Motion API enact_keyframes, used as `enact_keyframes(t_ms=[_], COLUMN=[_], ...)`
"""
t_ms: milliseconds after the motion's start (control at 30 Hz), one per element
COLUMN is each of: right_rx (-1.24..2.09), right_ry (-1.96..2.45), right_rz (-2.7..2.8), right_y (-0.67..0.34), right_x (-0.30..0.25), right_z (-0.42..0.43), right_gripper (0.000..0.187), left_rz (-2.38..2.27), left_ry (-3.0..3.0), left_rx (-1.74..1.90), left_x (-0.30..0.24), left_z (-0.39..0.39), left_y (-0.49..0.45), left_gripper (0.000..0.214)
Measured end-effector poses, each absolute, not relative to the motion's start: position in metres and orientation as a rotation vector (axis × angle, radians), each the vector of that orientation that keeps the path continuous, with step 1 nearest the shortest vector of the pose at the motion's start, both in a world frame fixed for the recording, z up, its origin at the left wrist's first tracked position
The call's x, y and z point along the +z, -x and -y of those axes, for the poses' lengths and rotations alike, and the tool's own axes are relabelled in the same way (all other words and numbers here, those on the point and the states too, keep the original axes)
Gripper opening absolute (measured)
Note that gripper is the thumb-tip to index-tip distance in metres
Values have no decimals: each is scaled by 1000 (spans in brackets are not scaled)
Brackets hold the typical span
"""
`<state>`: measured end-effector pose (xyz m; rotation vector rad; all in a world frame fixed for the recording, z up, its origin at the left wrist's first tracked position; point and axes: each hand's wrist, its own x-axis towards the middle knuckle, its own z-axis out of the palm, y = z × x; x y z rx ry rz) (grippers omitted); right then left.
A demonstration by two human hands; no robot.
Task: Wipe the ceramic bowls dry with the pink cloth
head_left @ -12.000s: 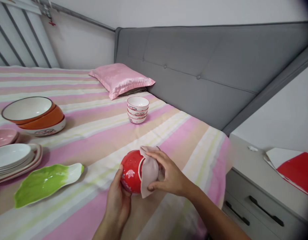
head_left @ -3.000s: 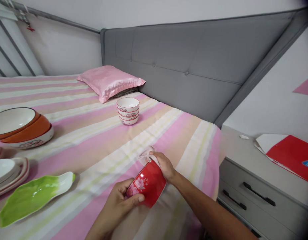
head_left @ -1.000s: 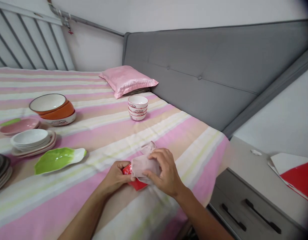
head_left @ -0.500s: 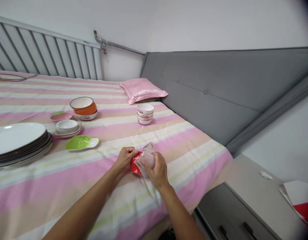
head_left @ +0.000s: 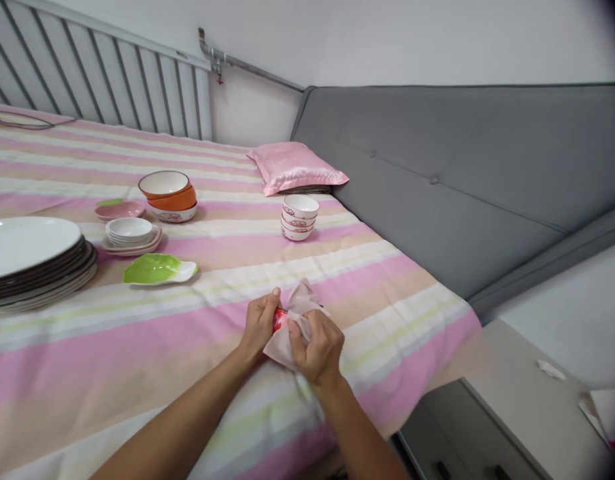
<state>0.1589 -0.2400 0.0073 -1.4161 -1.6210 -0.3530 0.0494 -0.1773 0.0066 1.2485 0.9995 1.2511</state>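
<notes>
Head camera: red bowl gripped in both hands, cloth around it

We have the red bowl [head_left: 279,319] between our hands, over the near part of the striped bedspread [head_left: 187,333]; whether it touches the fabric, we cannot tell. Our left hand [head_left: 260,325] is closed on its side, thumb upward, with just a small red patch showing. Our right hand [head_left: 321,343], fingers curled, clutches the pale pink cloth [head_left: 302,300] against the bowl and hides most of it. Beyond our hands stands a stack of white bowls [head_left: 298,223], near the pink pillow [head_left: 297,167]. To our left lie the green leaf-shaped dish [head_left: 157,269], the small white dishes [head_left: 130,230] and a pile of large plates [head_left: 32,243].
</notes>
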Motion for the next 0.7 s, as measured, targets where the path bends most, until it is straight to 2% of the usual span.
enact_keyframes(t_ms=[233, 367, 467, 600, 700], right_rx=[-311, -205, 1, 208, 232], right_ry=[1395, 1352, 1273, 1225, 1275], right_rz=[1749, 1855, 1878, 1786, 1722], right_y=[-157, -162, -169, -175, -175], right_x=[10, 15, 20, 23, 22], right_z=[235, 239, 248, 256, 255], right_gripper=[27, 48, 53, 35, 25], left_rz=[-1022, -1021, -1007, -991, -980], left_ry=[-1193, -1153, -1143, -1110, -1080], left_rx=[1285, 1282, 1264, 1241, 1237], left_x=[4, 4, 4, 6, 6], left_z=[181, 182, 185, 187, 188], left_y=[-49, -47, -47, -48, -48], left_gripper=[49, 49, 50, 51, 51])
